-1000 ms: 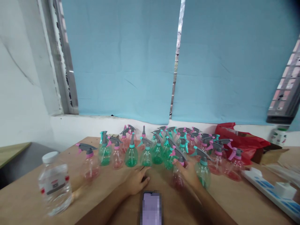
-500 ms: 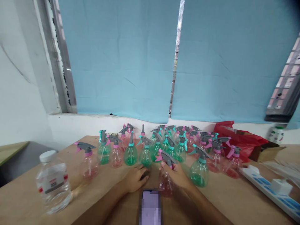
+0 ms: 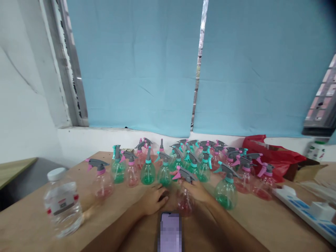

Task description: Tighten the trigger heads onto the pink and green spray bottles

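Shifted left over the past second, away from the green spray bottle [image 3: 226, 194] on its right, a pink spray bottle [image 3: 186, 204] is clasped near the neck in our right hand [image 3: 194, 190], its long axis upright, nearer us than the other spray bottles [image 3: 148, 174] massed toward the table's [image 3: 94, 217] far edge. Our left hand [image 3: 152, 200] rests holding nothing, thumb and fingers apart, just left of it, beyond a phone [image 3: 170, 232].

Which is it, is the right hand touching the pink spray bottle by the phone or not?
Touching. The head view shows the right hand wrapped around the pink spray bottle under its gray spray head.
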Demonstrator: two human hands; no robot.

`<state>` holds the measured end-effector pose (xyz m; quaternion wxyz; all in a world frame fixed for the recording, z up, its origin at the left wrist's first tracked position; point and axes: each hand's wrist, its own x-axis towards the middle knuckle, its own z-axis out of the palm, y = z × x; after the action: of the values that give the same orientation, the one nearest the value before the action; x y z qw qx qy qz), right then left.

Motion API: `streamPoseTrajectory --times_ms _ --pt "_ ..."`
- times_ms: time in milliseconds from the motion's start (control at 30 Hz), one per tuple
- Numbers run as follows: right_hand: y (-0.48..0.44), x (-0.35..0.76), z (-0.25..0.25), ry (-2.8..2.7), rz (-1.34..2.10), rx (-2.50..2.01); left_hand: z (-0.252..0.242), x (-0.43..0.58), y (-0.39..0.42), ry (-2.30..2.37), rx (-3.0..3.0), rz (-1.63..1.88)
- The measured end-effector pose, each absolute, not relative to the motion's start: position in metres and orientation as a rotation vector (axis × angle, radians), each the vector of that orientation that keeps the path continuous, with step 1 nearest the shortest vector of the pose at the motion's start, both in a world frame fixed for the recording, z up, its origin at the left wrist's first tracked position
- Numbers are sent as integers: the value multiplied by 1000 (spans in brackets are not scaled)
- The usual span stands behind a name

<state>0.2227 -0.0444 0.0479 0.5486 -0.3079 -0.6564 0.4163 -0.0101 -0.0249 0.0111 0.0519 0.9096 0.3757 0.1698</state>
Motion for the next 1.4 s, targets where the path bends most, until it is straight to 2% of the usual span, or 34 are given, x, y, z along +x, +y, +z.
streamPoseTrajectory --times_ms 167,367,600,1400 --pt "-41 214 56 -1605 1107 -652 15 -9 -27 1112 2731 511" --pt "-40 212 46 -1345 1244 -540 16 -9 -27 1088 2736 529" --pt "-41 214 36 -1341 1201 -701 15 -9 -27 1093 2747 517" --pt "-43 213 45 -1302 1259 -674 16 -9 -26 1097 2741 492"
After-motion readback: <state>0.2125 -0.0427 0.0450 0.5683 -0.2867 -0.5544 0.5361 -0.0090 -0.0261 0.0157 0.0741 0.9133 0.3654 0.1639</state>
